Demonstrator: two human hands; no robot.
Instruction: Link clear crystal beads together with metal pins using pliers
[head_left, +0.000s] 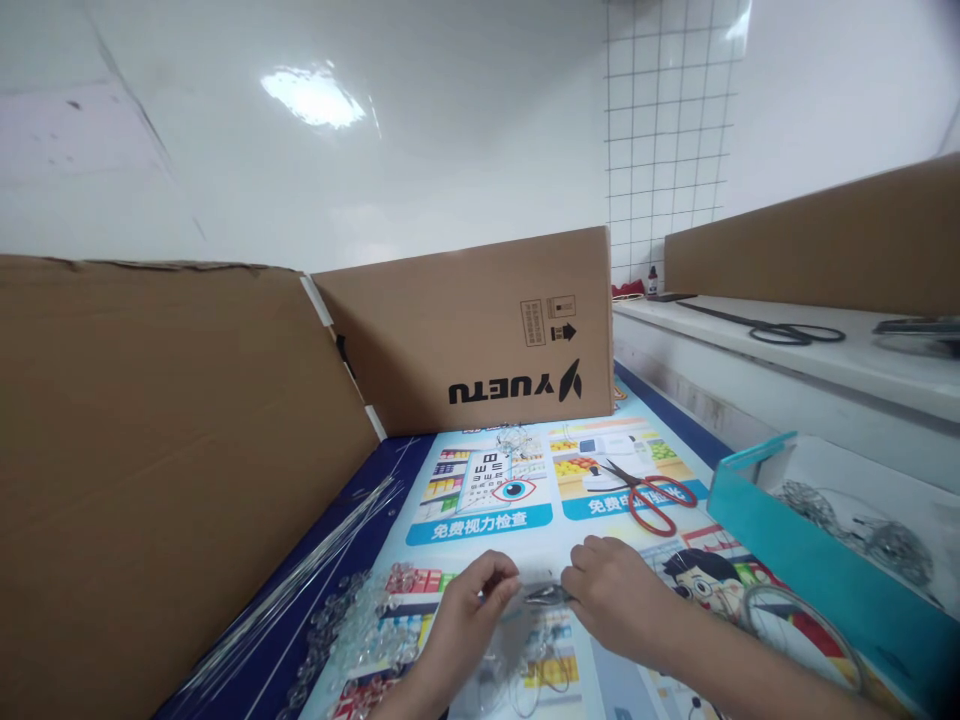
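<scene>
My right hand (615, 592) is closed around a pair of pliers (546, 594), whose metal jaws point left. Facing the jaw tips, my left hand (466, 622) pinches thumb against fingers; whatever it holds is too small to make out, perhaps a wire end. Below the pliers, thin wire pieces with clear beads (544, 668) lie on the printed sheet. A heap of clear glass-like beads (375, 625) spreads to the left of my left hand. Beyond my right hand rest scissors (651, 503) with red handles, blades spread.
Straight wires (296, 580) lie in a bundle along the left. Cardboard panels (480, 330) wall the left and back. At right, a teal box (832, 570) holds coiled wire, with a clear ring-shaped coil (806, 620) before it. Black scissors (795, 332) lie on a white ledge.
</scene>
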